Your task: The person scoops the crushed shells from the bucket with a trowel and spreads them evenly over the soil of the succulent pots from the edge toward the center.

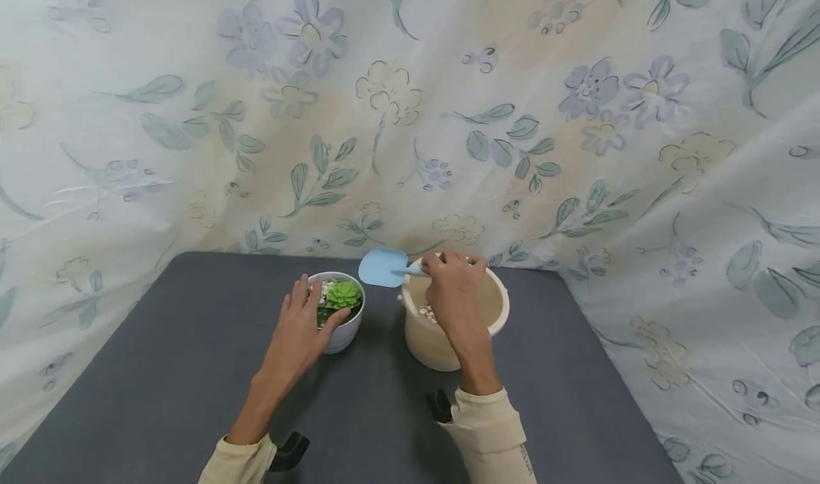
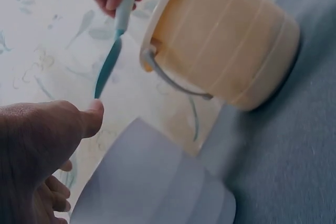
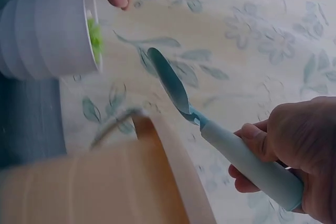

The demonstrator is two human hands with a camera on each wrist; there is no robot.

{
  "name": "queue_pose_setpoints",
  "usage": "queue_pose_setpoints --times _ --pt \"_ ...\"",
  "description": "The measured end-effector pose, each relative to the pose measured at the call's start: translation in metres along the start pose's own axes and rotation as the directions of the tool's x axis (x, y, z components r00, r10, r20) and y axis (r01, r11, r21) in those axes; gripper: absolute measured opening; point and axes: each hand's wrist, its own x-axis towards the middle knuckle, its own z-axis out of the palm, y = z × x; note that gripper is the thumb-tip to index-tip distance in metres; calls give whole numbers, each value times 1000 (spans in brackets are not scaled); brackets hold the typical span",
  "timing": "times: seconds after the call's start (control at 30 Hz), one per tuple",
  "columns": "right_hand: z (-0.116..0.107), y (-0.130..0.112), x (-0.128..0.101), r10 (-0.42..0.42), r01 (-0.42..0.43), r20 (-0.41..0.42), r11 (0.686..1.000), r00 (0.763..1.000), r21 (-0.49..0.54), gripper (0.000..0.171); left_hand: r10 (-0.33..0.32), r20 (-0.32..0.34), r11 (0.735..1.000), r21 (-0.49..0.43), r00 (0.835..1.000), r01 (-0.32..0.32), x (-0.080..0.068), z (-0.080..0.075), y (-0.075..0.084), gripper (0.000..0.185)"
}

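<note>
My right hand (image 1: pixel 456 292) grips the pale handle of a light blue trowel (image 1: pixel 382 267) above a cream bucket (image 1: pixel 426 345). The trowel's blade points left, into the space between the bucket and a white ribbed pot (image 1: pixel 342 338). Green succulents (image 1: pixel 343 295) and whitish bits fill the pot's top. Over the pot's left side is my left hand (image 1: pixel 300 327), fingers extended and thumb spread across the near rim. Pale pebbles (image 1: pixel 427 313) show inside the bucket; my right forearm hides part of its opening. In the right wrist view the trowel blade (image 3: pixel 170 82) is seen edge-on.
Pot and bucket stand side by side near the back of a dark grey table (image 1: pixel 192 377). A floral curtain (image 1: pixel 410 114) hangs behind and around it. The bucket has a grey handle (image 2: pixel 176 83) hanging down its side. Black straps (image 1: pixel 290 453) show at both sleeves.
</note>
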Motion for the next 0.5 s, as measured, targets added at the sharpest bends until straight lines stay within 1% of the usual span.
queue_pose_setpoints --times 0.1,0.23,0.33,0.5 --pt "-8 15 -8 12 -13 -22 1000 1000 -13 8 26 -17 1000 -3 1000 -26 3 3 10 84" --pt "-17 32 -18 32 -34 -44 999 999 -34 8 83 -26 996 -28 996 -84 8 7 24 83" --pt "-23 43 -26 66 -67 -41 997 997 -27 8 118 -27 992 -43 993 -119 11 11 34 83" --pt "-33 60 -38 135 -136 -19 991 991 -16 10 148 -7 987 -56 989 -148 17 19 52 85"
